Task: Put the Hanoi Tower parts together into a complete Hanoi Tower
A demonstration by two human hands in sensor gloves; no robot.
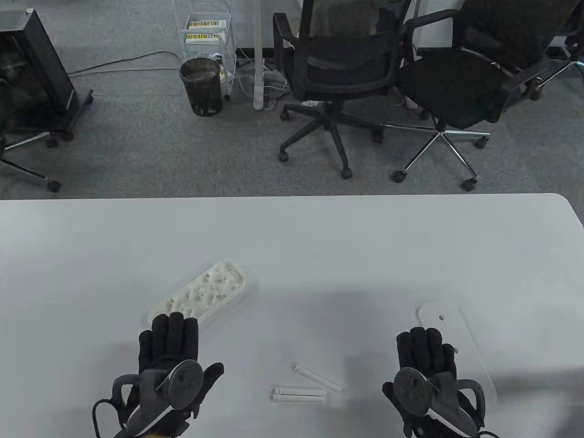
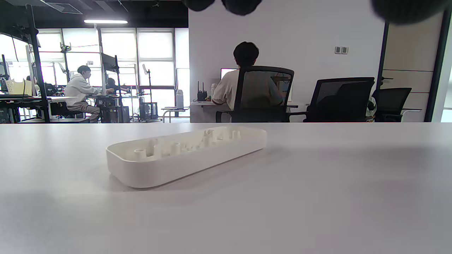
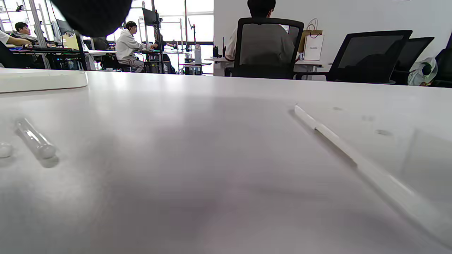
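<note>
Both hands flat on white bench, fingers spread, holding nothing. L hand (image 1: 169,365) just beside white plastic oblong base tray (image 1: 200,294). R hand (image 1: 426,372) on flat white lid plate (image 1: 474,360). White plastic pegs (image 1: 305,385) lie btwn hands.

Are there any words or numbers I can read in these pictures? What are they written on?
None can be read.
Yellow labels on the boxes in the white cart: too small to read.
Print on the paper bag on the far desk: too blurred to read.
The tray, the pegs, the flat plate and both gloves show no writing.
</note>
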